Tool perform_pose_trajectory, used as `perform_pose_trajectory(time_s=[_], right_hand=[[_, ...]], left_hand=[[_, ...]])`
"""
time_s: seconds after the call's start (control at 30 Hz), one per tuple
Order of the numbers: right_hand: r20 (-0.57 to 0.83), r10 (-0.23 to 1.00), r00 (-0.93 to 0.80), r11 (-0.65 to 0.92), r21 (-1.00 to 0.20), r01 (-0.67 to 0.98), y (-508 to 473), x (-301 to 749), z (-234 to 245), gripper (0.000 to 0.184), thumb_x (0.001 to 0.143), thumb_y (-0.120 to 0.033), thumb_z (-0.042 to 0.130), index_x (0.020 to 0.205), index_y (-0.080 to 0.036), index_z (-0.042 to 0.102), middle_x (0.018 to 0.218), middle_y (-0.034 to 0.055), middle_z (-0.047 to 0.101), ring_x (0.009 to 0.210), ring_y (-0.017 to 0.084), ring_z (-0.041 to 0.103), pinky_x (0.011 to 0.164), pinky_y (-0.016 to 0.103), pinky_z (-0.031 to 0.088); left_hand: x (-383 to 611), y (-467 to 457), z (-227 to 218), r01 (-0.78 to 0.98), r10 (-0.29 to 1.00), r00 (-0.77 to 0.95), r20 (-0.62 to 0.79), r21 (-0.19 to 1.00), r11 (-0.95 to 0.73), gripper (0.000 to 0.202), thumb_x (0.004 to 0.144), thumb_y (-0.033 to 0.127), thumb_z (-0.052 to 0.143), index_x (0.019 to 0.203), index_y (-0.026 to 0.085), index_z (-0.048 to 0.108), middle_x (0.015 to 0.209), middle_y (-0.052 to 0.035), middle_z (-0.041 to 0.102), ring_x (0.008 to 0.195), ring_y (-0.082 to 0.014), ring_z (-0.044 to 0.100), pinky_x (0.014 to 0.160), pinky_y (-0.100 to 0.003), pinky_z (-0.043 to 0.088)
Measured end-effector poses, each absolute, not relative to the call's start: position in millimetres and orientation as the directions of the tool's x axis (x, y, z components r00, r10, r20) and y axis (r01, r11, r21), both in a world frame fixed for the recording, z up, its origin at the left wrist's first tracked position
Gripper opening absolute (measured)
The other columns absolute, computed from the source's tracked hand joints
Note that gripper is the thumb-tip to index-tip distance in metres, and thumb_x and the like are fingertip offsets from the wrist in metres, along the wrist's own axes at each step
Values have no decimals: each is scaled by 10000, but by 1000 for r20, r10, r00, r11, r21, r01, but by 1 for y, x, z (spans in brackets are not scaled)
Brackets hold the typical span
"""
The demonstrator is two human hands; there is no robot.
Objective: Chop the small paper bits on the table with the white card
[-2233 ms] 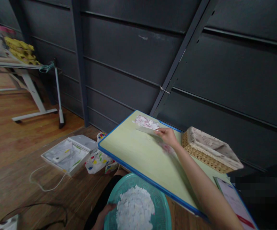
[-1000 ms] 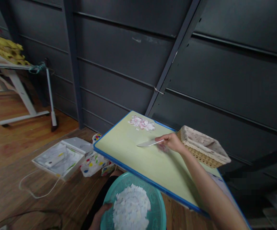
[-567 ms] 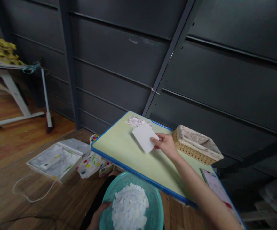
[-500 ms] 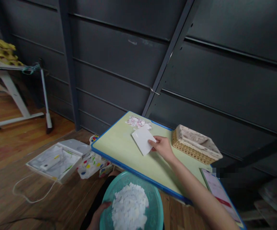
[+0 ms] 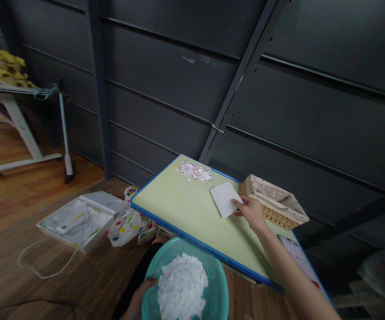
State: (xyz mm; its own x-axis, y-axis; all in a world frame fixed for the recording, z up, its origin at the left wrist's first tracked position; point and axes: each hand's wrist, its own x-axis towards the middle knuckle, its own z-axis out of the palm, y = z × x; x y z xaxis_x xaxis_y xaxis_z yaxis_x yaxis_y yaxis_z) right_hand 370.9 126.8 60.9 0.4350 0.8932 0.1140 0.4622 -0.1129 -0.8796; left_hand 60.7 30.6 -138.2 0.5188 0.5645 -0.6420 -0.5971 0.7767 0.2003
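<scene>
With our left hand [image 5: 141, 291] we grip the rim of the basin [image 5: 217, 266], heaped with white scraps [image 5: 182, 284]. Our right hand [image 5: 250, 210] pinches a card [image 5: 224, 198] over the table [image 5: 166, 204], near the basket [image 5: 275, 213]; beyond lie pinkish scraps [image 5: 195, 170], then the wall [image 5: 166, 89].

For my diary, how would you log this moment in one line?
Left hand: gripping teal plastic basket, white paper scraps inside | Right hand: holding white card over yellow-green tabletop | Scrap pile: near tabletop's far corner

Right arm [image 5: 289, 271] stretched long from the near right, right hand [image 5: 252, 212] pinching, thumb [image 5: 237, 204] on top; left hand [image 5: 141, 293] low and near, gripping too!
</scene>
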Motion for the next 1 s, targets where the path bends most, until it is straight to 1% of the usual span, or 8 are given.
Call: perform_pose_trajectory(time_s=[0.1, 0.2, 0.27, 0.47, 0.57, 0.67, 0.83, 1.0], right_hand=[[186, 906, 380, -41, -855, 516, 149, 366, 72, 331, 670, -364, 593, 890, -122, 646, 771, 87, 686, 567, 204, 638, 463, 298, 530], [338, 883, 326, 57, -765, 641, 179, 362, 79, 288, 685, -314, 570, 881, -133, 678, 681, 72, 684, 518, 178, 628, 461, 249, 500], [371, 872, 320, 37, -701, 712, 198, 359, 82, 257, 680, -276, 559, 857, -145, 691, 627, 57, 677, 500, 169, 625, 470, 229, 483], [211, 890, 403, -222, -571, 790, 221, 350, 88, 219, 654, -236, 542, 783, -135, 688, 616, 52, 676, 532, 158, 641, 518, 194, 476], [116, 917, 383, -233, -625, 746, 220, 350, 91, 230, 648, -238, 545, 798, -129, 682, 642, 52, 680, 522, 157, 639, 492, 193, 480], [113, 926, 361, -201, -662, 722, 217, 350, 95, 250, 643, -243, 555, 828, -131, 680, 691, 52, 686, 532, 161, 643, 469, 191, 480], [102, 935, 340, -202, -635, 746, 215, 351, 103, 256, 632, -218, 554, 833, -129, 686, 684, 47, 684, 524, 159, 640, 455, 182, 476], [156, 926, 344, -203, -563, 801, 215, 357, 114, 278, 627, -199, 546, 854, -130, 690, 671, 44, 683, 504, 150, 633, 462, 174, 470]], left_hand=[[61, 31, -143, -596, 575, 541, -615, 202, 777, 119, 664, 195, 640, 724, 92, 649, 628, -77, 745, 756, -267, 690, 729, -355, 489], [58, 32, -143, -610, 598, 526, -604, 222, 761, 123, 679, 206, 635, 736, 98, 651, 610, -61, 742, 753, -254, 689, 737, -345, 483], [56, 32, -140, -605, 600, 528, -602, 229, 762, 133, 689, 219, 629, 743, 99, 653, 598, -55, 739, 744, -250, 689, 742, -347, 479], [57, 30, -124, -597, 610, 473, -636, 278, 753, 162, 684, 217, 607, 772, 89, 653, 562, -61, 728, 734, -267, 687, 739, -372, 475], [59, 29, -118, -607, 612, 457, -646, 276, 745, 218, 680, 217, 600, 832, 67, 644, 606, -77, 739, 753, -276, 684, 757, -382, 471], [59, 29, -119, -594, 583, 491, -648, 240, 768, 278, 663, 222, 611, 884, 54, 634, 656, -92, 748, 776, -289, 682, 776, -393, 468], [57, 32, -122, -585, 536, 522, -663, 179, 791, 308, 634, 202, 621, 897, 40, 627, 663, -102, 747, 804, -309, 675, 790, -408, 465], [57, 31, -131, -601, 579, 516, -631, 215, 770, 220, 653, 203, 625, 822, 64, 646, 602, -81, 736, 794, -294, 677, 780, -388, 467]])
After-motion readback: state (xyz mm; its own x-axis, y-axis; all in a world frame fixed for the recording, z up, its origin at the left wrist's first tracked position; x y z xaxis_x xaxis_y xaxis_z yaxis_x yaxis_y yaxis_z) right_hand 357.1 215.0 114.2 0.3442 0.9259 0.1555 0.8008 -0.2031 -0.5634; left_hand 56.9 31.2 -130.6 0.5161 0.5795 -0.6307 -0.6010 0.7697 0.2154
